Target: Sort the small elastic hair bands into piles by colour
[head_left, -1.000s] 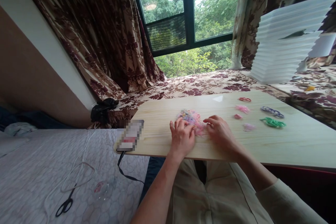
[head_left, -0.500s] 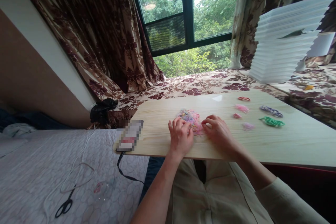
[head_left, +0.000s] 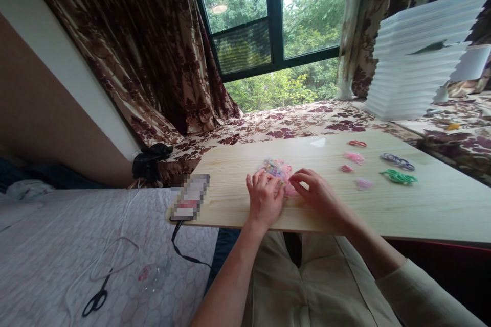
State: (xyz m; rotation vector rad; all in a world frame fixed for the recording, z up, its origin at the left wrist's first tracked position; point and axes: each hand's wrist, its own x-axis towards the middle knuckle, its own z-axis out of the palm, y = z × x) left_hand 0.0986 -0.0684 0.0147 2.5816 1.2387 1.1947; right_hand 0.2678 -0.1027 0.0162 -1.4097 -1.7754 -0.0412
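A tangled pile of small elastic bands (head_left: 276, 166), mostly pink with lilac, yellow and green, lies on the pale wooden board (head_left: 230, 163). My left hand (head_left: 265, 195) rests over its near left side, fingers bent down onto the bands, thumb close to the index finger. At the pile's right edge, my right hand (head_left: 316, 191) brings thumb and index fingertips together in a pinch. What sits between those fingertips is too small to make out. Part of the pile is hidden under the left fingers.
Sorted right of the hands are a red bundle (head_left: 357, 143), pink bands (head_left: 355, 157), a small pink clump (head_left: 347, 168), a pale pink clump (head_left: 363, 184), a purple-white bundle (head_left: 398, 161) and green bands (head_left: 399, 177). A phone (head_left: 191, 197) lies left; scissors (head_left: 95, 302) lie on the bed.
My right hand has moved left to the pile's edge, its thumb and index finger closing together. My left hand stays nearly where it was on the pile.
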